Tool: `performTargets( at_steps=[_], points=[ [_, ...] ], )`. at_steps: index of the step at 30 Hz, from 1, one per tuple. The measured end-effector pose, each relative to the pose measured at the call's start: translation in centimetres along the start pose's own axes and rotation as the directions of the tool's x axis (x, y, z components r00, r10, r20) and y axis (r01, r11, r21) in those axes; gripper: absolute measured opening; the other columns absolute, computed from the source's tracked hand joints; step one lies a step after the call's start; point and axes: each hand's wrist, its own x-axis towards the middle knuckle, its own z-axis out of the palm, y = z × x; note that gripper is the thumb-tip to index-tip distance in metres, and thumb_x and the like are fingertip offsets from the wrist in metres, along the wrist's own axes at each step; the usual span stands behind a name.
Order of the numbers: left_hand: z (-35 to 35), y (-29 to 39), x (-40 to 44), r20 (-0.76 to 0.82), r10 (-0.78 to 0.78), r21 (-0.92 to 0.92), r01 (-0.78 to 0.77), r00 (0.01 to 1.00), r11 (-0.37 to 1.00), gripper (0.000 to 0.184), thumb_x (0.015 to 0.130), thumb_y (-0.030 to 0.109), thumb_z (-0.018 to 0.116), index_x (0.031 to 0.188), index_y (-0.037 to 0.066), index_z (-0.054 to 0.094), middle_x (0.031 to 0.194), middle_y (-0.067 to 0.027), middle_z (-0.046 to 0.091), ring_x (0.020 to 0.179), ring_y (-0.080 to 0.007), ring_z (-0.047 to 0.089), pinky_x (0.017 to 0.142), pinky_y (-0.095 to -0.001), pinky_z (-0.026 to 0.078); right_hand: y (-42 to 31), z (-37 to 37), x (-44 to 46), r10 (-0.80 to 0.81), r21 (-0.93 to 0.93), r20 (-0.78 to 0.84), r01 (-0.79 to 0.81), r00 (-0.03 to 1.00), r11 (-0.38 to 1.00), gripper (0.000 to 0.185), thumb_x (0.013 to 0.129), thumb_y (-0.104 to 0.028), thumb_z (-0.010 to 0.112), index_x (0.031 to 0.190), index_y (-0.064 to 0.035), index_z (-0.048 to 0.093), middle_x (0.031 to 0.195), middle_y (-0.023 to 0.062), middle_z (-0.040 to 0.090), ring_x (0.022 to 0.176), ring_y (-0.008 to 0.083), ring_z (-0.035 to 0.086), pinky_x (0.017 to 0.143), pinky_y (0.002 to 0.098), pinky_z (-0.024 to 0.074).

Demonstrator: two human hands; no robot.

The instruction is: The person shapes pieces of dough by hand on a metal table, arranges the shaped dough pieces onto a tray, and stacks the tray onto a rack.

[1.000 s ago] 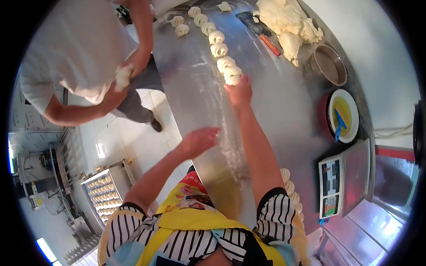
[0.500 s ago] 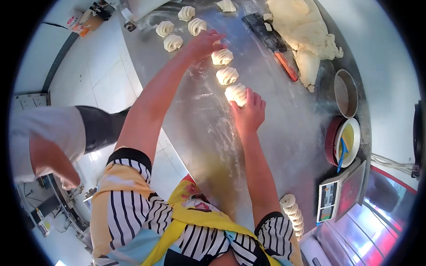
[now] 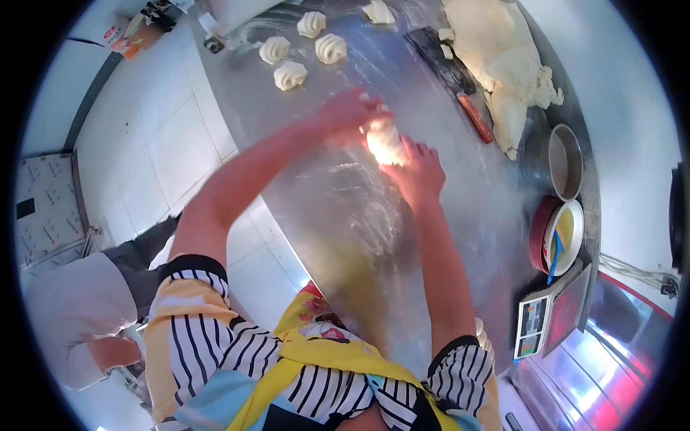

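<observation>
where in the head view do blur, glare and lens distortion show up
Head view: left hand smeared, probably by motion; right hand clearer. Head view: dough between them washed out bright; metal tabletop shiny, with a fuzzy yellow reflection. Head view: fisheye curves the edges, corners black.

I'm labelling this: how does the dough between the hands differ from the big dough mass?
The held dough is small and compact; the dough mass is far larger and sprawling. The held dough sits between the left hand and right hand; the dough mass is untouched. Both doughs look pale.
</observation>
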Motion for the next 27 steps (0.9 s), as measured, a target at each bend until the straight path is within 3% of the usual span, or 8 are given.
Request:
performTargets(
  at_steps=[2, 5, 7, 11, 12, 17, 23, 27],
  points=[
    [3.3, 3.3, -2.3, -0.127, 0.021, 0.011, -0.019, 0.992, 1.0, 0.07, 0.069, 0.04, 0.073, 0.133, 0.025, 0.047, 0.128, -0.0082, 0.055, 0.12, -0.0302, 0.048, 0.105, -0.0492, 0.032, 0.5, -1.4, -3.4, -0.025, -0.024, 0.053, 0.026, 0.998, 0.999, 0.074, 0.052, -0.037, 0.084, 0.119, -0.02, 0.058, 0.096, 0.0023, 0.062, 0.089, 0.0265, 0.058, 0.07, 0.0394, 0.0511],
    [2.8, 9.9, -6.4, 0.136, -0.057, -0.175, 0.081, 0.989, 0.981, 0.084, 0.067, 0.049, 0.072, 0.142, 0.036, 0.035, 0.148, -0.0106, 0.033, 0.13, -0.0413, 0.033, 0.108, -0.0586, 0.025, 2.8, -3.0, -9.9, -0.103, 0.031, 0.046, 0.102, 0.994, 0.994, 0.07, 0.052, -0.033, 0.083, 0.117, -0.0167, 0.061, 0.1, 0.0019, 0.063, 0.089, 0.0264, 0.057, 0.074, 0.0388, 0.0504],
    [0.9, 10.0, -7.8, -0.058, 0.002, -0.149, -0.011, 0.998, 0.989, 0.085, 0.066, 0.051, 0.072, 0.141, 0.035, 0.037, 0.149, -0.0098, 0.031, 0.133, -0.0392, 0.028, 0.11, -0.0617, 0.015, 2.7, -3.6, -11.9, -0.069, 0.037, 0.055, 0.067, 0.996, 0.997, 0.069, 0.052, -0.032, 0.083, 0.116, -0.0154, 0.062, 0.101, 0.0025, 0.063, 0.089, 0.0267, 0.056, 0.075, 0.0384, 0.0498],
    [-3.8, -6.3, -6.4, -0.438, -0.38, 0.136, 0.479, 0.814, 0.867, 0.082, 0.065, 0.061, 0.072, 0.136, 0.031, 0.045, 0.145, -0.0122, 0.031, 0.136, -0.0397, 0.022, 0.101, -0.0605, 0.025, 2.1, -4.3, -12.2, -0.032, 0.05, 0.05, 0.03, 0.998, 0.998, 0.069, 0.054, -0.032, 0.083, 0.117, -0.0148, 0.061, 0.102, 0.0038, 0.062, 0.091, 0.0275, 0.056, 0.078, 0.0387, 0.0486],
    [-3.5, -11.7, -6.5, -0.563, -0.277, 0.223, 0.467, 0.779, 0.856, 0.075, 0.069, 0.061, 0.069, 0.134, 0.029, 0.049, 0.144, -0.0112, 0.033, 0.136, -0.0387, 0.024, 0.103, -0.0564, 0.027, 1.9, -4.3, -12.1, -0.028, 0.057, 0.058, 0.025, 0.998, 0.998, 0.069, 0.054, -0.032, 0.083, 0.117, -0.0146, 0.061, 0.102, 0.004, 0.062, 0.091, 0.0278, 0.056, 0.078, 0.0389, 0.0483],
    [-2.4, -20.3, -6.9, -0.222, -0.433, -0.312, 0.357, 0.874, 0.88, 0.066, 0.073, 0.047, 0.072, 0.133, 0.031, 0.049, 0.143, -0.0104, 0.035, 0.13, -0.0389, 0.034, 0.105, -0.0501, 0.033, 1.5, -4.4, -11.8, -0.03, 0.061, 0.059, 0.026, 0.998, 0.998, 0.066, 0.057, -0.03, 0.082, 0.117, -0.0128, 0.061, 0.102, 0.0052, 0.061, 0.091, 0.0286, 0.055, 0.079, 0.0401, 0.0473],
    [-2.9, -9.8, -9.9, -0.163, -0.329, -0.152, 0.306, 0.93, 0.94, 0.069, 0.067, 0.027, 0.081, 0.129, 0.023, 0.053, 0.141, -0.0123, 0.035, 0.127, -0.0348, 0.038, 0.104, -0.0436, 0.037, 1.7, -4.2, -11.8, -0.029, 0.036, 0.059, 0.026, 0.998, 0.999, 0.067, 0.056, -0.031, 0.082, 0.117, -0.0129, 0.061, 0.101, 0.0054, 0.061, 0.09, 0.0289, 0.054, 0.078, 0.0401, 0.0472],
    [0.5, -6.7, -8.7, -0.192, -0.205, -0.066, 0.196, 0.96, 0.978, 0.085, 0.061, 0.033, 0.082, 0.137, 0.026, 0.043, 0.144, -0.0114, 0.03, 0.128, -0.0378, 0.036, 0.105, -0.0464, 0.037, 2.0, -4.1, -12.2, -0.012, 0.073, 0.063, 0.008, 0.998, 0.997, 0.068, 0.056, -0.03, 0.082, 0.118, -0.0146, 0.06, 0.101, 0.0058, 0.061, 0.091, 0.0286, 0.055, 0.078, 0.04, 0.047]
  ],
)
